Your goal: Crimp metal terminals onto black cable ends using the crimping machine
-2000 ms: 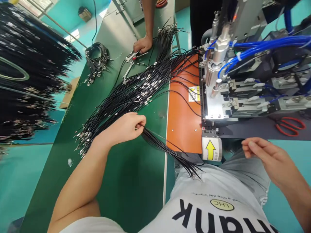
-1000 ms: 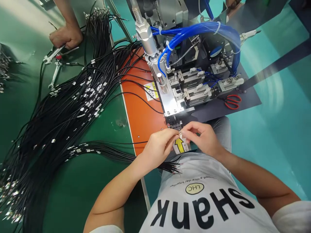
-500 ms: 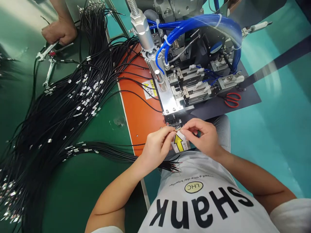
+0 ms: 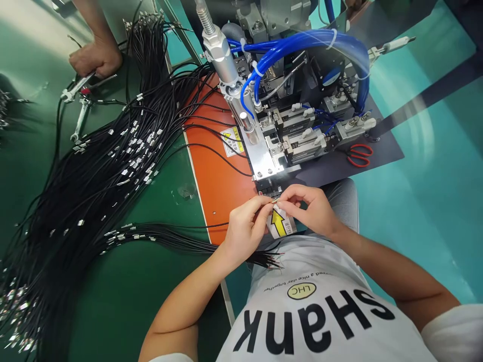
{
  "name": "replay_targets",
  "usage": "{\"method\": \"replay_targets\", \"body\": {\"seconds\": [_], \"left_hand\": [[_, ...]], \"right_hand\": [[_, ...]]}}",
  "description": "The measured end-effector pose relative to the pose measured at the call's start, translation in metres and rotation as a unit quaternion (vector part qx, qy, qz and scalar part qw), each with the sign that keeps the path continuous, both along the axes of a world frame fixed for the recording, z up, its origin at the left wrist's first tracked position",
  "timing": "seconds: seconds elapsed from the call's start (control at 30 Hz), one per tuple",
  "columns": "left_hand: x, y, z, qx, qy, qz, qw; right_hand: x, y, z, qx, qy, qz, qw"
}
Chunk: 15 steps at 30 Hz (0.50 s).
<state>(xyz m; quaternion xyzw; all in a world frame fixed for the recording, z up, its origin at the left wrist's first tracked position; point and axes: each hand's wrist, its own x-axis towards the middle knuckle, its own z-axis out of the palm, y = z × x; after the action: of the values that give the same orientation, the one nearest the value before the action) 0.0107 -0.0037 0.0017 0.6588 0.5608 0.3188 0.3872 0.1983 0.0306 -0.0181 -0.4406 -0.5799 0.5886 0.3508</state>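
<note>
My left hand (image 4: 247,223) pinches the end of a black cable (image 4: 217,226) just in front of the machine (image 4: 269,161). Thumb and forefinger of my right hand (image 4: 309,208) are pressed together at the same thin, pale wire ends (image 4: 274,201). The fingertips of both hands almost meet there and partly hide the wires. Right below them is a white label with a yellow arrow (image 4: 278,222). A bundle of black cables (image 4: 188,243) passes beneath my left wrist, its stripped ends (image 4: 269,259) by my lap.
A big pile of black cables (image 4: 94,186) with metal ends covers the green table (image 4: 124,301). Another person's hand (image 4: 98,58) rests beside wrenches (image 4: 80,118). Red-handled scissors (image 4: 360,155) lie right of the machine. Blue hoses (image 4: 313,37) arch over it. Cables cross the orange plate (image 4: 222,193).
Both hands stay pinched at the wire ends, with only slight finger movement. The view has shifted a little.
</note>
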Motion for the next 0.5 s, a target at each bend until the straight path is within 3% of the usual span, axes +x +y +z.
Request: {"method": "replay_targets", "body": {"seconds": [0.27, 0.5], "left_hand": [[0.003, 0.008, 0.002, -0.066, -0.128, 0.032, 0.989], [0.001, 0.014, -0.001, -0.217, -0.264, 0.076, 0.937]], "right_hand": [[-0.013, -0.014, -0.006, -0.008, -0.01, -0.033, 0.999], [-0.014, -0.014, -0.006, -0.001, -0.02, -0.023, 1.0]]}}
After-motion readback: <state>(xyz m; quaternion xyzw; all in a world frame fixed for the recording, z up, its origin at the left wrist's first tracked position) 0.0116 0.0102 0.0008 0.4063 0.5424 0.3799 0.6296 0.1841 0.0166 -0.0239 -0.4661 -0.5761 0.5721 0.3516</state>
